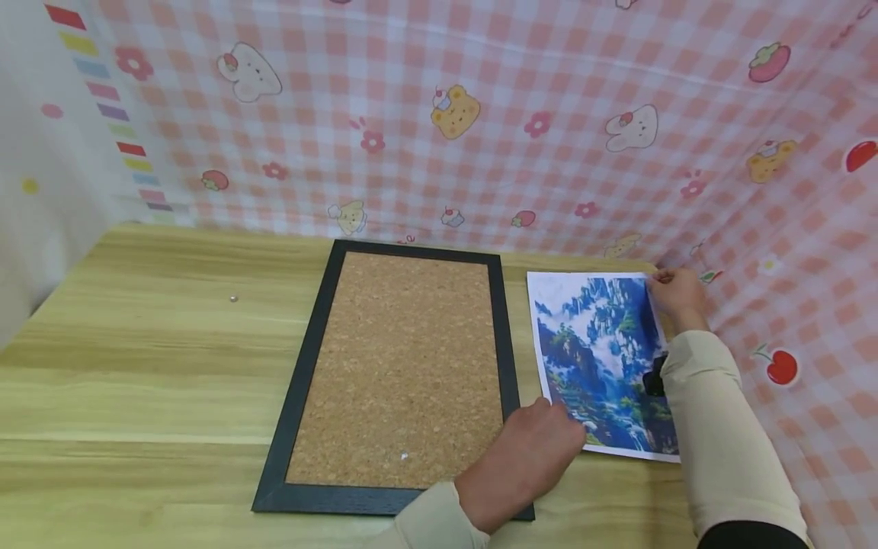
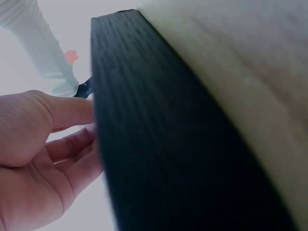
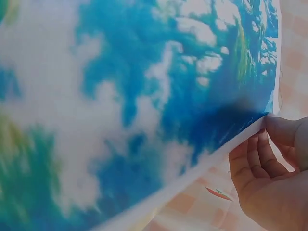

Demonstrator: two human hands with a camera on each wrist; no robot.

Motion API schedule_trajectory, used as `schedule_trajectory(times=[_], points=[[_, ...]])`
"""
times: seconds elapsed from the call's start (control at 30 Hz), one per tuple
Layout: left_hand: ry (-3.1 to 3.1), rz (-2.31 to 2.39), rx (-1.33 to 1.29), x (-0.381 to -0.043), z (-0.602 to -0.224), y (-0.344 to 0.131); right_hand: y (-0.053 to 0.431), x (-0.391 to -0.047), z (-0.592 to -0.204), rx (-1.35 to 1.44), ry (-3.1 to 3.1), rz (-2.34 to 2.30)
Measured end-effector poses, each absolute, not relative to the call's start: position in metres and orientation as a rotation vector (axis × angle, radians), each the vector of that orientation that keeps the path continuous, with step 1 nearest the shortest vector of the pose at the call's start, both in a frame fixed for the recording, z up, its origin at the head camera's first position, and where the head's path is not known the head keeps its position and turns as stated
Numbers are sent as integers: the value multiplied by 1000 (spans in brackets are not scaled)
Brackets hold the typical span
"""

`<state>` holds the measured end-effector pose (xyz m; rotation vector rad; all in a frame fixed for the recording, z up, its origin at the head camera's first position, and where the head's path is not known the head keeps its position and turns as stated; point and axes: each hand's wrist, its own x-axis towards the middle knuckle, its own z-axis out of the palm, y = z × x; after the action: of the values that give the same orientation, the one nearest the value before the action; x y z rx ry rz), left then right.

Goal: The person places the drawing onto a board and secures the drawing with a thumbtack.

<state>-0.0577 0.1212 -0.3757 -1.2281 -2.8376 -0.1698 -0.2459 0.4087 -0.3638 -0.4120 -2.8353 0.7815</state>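
Note:
A printed landscape picture (image 1: 604,358), blue mountains with a white border, lies at the right of the table. My right hand (image 1: 679,293) pinches its upper right corner; in the right wrist view, the thumb and fingers of this hand (image 3: 269,168) hold the paper's edge. At the lower left edge of the picture my left hand (image 1: 528,457) grips the paper, its fingertips mostly hidden. The left wrist view shows the left hand (image 2: 48,149) with its fingertips behind a black frame bar (image 2: 159,120). That arm crosses the lower right corner of a black-framed cork board (image 1: 405,366).
A small shiny piece (image 1: 404,456) lies on the cork near the bottom, and another small silvery piece (image 1: 233,298) is on the wooden table (image 1: 151,366) left of the frame. Pink checked cloth (image 1: 411,114) hangs behind and along the right side.

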Motion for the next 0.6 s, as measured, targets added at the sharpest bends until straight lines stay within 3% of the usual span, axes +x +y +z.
schedule_trajectory(times=[0.33,0.6], points=[[-2805,-149,-1216,-55,-364,102,407,-247,-352,-410,-2776,887],[-2854,-165,-1247,-61,-355,81,404,-246,-345,-457,-2602,1360]])
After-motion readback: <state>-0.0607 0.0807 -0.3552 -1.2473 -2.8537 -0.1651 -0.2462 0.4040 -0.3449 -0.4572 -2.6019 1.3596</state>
